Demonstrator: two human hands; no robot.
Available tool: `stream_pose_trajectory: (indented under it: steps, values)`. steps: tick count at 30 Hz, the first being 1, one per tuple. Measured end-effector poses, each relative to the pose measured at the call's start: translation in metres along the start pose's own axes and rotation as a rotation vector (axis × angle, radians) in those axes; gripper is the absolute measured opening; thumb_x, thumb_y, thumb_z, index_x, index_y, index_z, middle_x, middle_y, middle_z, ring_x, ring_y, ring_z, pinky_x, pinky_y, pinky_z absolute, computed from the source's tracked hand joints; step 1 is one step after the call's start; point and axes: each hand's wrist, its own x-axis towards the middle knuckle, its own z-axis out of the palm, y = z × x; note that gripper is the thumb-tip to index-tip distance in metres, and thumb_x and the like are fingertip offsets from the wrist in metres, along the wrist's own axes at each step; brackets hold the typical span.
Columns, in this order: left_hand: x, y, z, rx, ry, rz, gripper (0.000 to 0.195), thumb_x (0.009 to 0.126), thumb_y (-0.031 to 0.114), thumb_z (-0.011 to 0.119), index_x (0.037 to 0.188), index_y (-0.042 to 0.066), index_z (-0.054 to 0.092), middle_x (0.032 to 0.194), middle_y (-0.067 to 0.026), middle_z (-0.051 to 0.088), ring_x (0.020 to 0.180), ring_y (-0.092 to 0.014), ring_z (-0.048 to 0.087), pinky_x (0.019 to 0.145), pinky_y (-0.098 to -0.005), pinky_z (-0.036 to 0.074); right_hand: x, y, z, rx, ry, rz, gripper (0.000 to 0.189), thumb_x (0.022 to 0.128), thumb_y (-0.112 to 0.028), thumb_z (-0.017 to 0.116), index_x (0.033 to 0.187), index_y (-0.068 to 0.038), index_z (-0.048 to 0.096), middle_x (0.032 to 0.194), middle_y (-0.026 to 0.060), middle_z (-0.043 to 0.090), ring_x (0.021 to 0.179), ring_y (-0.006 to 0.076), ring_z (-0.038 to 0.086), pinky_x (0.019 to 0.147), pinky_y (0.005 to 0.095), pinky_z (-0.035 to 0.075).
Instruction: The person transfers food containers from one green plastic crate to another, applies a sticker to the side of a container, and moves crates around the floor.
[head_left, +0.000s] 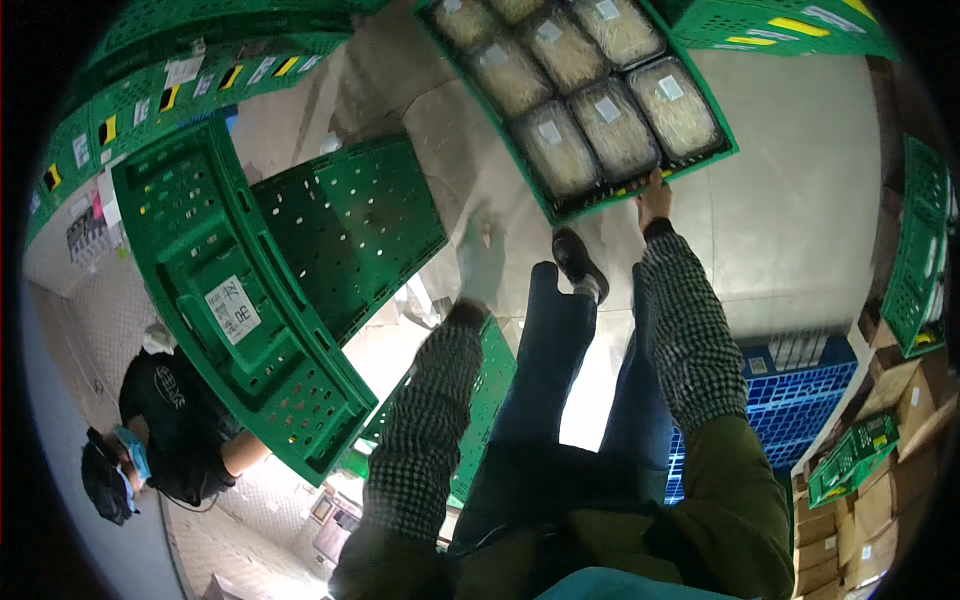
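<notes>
My right hand grips the near end of a shallow green plastic crate at the top middle. In the crate sit several black plastic trays with clear covers and white labels, such as the nearest food tray. Pale, strand-like food fills them. My left hand is blurred and grey over the concrete floor, apart from that crate, with no object visible in it. How its fingers stand is unclear. Left of it are an empty green crate and, higher up, a tilted green crate with a white label.
Stacked green crates line the upper left, with more crates at the upper right. A masked person stands at the lower left, an arm by the tilted crate. On the right are a blue plastic pallet and cardboard boxes.
</notes>
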Motion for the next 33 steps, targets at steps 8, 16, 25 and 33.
stream_pose_trajectory:
  steps: [8,16,25,33]
  values:
    - [0.175,0.043,0.087,0.427,0.108,-0.024,0.052,0.084,0.031,0.046,0.13,0.007,0.042,0.122,-0.0187,0.051,0.106,-0.035,0.052,0.089,-0.0445,0.042,-0.039,-0.071,-0.257,-0.742,0.291,-0.348,0.037,0.093,-0.04,0.044,0.088,-0.004,0.052,0.066,0.004,0.053,0.05,0.0147,0.051,0.043,0.0275,0.042]
    - [0.213,-0.049,0.165,-0.082,-0.187,-0.138,0.049,0.081,0.048,0.053,0.101,0.003,0.061,0.09,-0.0171,0.064,0.081,-0.031,0.06,0.07,-0.0414,0.046,-0.088,-0.202,-0.256,-0.686,0.345,-0.176,0.036,0.095,-0.038,0.042,0.074,-0.009,0.04,0.049,-0.0015,0.033,0.037,0.0098,0.033,0.035,0.0258,0.031]
    - [0.099,-0.079,0.072,0.192,-0.343,-0.104,0.043,0.08,0.039,0.044,0.089,0.002,0.064,0.085,-0.0234,0.062,0.085,-0.037,0.06,0.072,-0.0452,0.045,-0.105,-0.298,-0.255,-0.92,0.522,-0.122,0.035,0.09,-0.042,0.05,0.097,-0.009,0.056,0.058,-0.0022,0.043,0.04,0.0085,0.038,0.034,0.0242,0.028]
    - [-0.139,-0.014,-0.092,-0.175,-0.021,-0.502,0.036,0.079,0.03,0.052,0.094,-0.001,0.062,0.084,-0.0277,0.06,0.081,-0.039,0.06,0.075,-0.0445,0.047,-0.194,-0.384,-0.093,-1.376,0.362,-0.228,0.05,0.088,-0.058,0.043,0.086,-0.009,0.054,0.047,-0.0032,0.028,0.033,0.0075,0.023,0.03,0.0244,0.014]
